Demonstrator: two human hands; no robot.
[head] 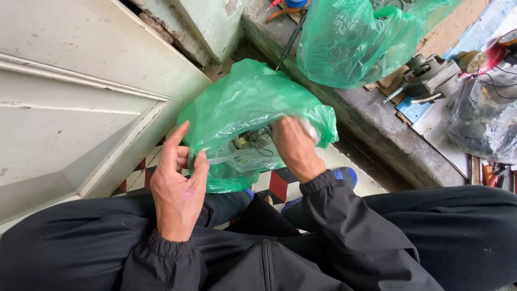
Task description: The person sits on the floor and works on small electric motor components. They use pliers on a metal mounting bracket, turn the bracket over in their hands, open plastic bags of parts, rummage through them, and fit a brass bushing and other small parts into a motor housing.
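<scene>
I hold a translucent green plastic bag (242, 102) above my lap. My left hand (177, 183) pinches its near edge between thumb and fingers. My right hand (293, 145) reaches into the bag's mouth, its fingers hidden by the plastic. Through the bag I can make out small metal parts and thin dark wires (250, 144).
A second green plastic bag (355, 37) lies on a concrete ledge (377, 129) ahead. Tools, a small motor (431, 75) and a clear bag of dark parts (484, 118) sit at the right. A pale panelled door (70, 108) stands at the left. Patterned floor tiles (277, 186) show below.
</scene>
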